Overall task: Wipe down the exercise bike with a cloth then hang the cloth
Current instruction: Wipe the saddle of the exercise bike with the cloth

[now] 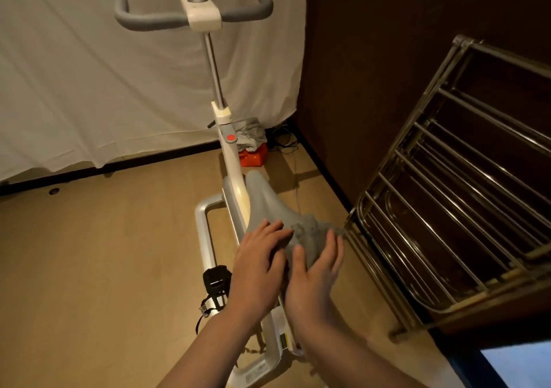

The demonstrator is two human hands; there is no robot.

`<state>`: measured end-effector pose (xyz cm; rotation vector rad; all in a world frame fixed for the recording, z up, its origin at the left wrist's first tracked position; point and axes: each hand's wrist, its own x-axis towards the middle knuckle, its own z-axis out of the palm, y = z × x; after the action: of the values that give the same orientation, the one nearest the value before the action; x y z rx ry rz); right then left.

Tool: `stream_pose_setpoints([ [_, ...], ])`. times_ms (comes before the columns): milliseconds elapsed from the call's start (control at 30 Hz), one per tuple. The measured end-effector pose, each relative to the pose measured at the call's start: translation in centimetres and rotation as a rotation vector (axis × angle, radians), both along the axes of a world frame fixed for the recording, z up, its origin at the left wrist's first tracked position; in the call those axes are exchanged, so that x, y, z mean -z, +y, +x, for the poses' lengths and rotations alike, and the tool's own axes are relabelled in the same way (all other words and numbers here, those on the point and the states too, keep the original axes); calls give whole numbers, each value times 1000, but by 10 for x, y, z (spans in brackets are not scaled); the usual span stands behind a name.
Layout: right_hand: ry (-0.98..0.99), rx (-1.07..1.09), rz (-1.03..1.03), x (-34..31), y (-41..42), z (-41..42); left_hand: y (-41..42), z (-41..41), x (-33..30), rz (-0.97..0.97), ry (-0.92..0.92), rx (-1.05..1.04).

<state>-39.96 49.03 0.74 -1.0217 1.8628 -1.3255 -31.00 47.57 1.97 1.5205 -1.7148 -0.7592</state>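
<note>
A: Presently, head view only. The exercise bike (232, 179) is seen from behind and above; its grey saddle (265, 206) lies low in the centre of the frame. The grey cloth (310, 232) is bunched on the rear right part of the saddle.

B: Hand states?

A: The left hand (259, 265) is laid on the rear left of the saddle, fingers straight and spread, nothing gripped. The right hand (316, 274) is laid against the cloth from behind, fingers extended; the cloth is pressed rather than clenched, though the palm side is hidden.

B: Step in hand?

A: Wiping of the saddle is judged to be under way. It would be done well if the saddle were steadied by the left hand while the cloth is drawn flat toward the narrow nose, with the bunched folds spread so that more fabric is in contact.

B: Surroundings, obstructions?

A: A metal drying rack (447, 197) stands just beside the saddle on the right, a likely hanging place; its near corner could be struck on a wide stroke. The handlebars (193, 15) are noted at the top edge, a strapped pedal (216, 280) at lower left, a red box (253, 156) under a grey garment and loose cables (283, 143) by the far wall.
</note>
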Motion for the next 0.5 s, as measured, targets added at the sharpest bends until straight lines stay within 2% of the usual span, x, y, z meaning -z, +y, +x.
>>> stream_pose_setpoints([
  [100, -240, 48, 77, -3, -24, -20, -1, -1, 4, -14, -21, -29],
  [133, -230, 32, 76, -2, -20, -20, -1, 0, 5, -26, -24, -30],
  [233, -27, -94, 44, -1, 5, -11, 1, -3, 6, -78, -12, -81],
  [367, -98, -148, 219, -3, -38, -49, 1, -10, 4, -95, -25, -124],
  [433, 95, -223, 233, -4, -37, -50, 1, -7, 7, -83, 14, -120],
  [500, 443, -418, 77, -11, -12, -38, 2, -6, 7, -55, 90, -127],
])
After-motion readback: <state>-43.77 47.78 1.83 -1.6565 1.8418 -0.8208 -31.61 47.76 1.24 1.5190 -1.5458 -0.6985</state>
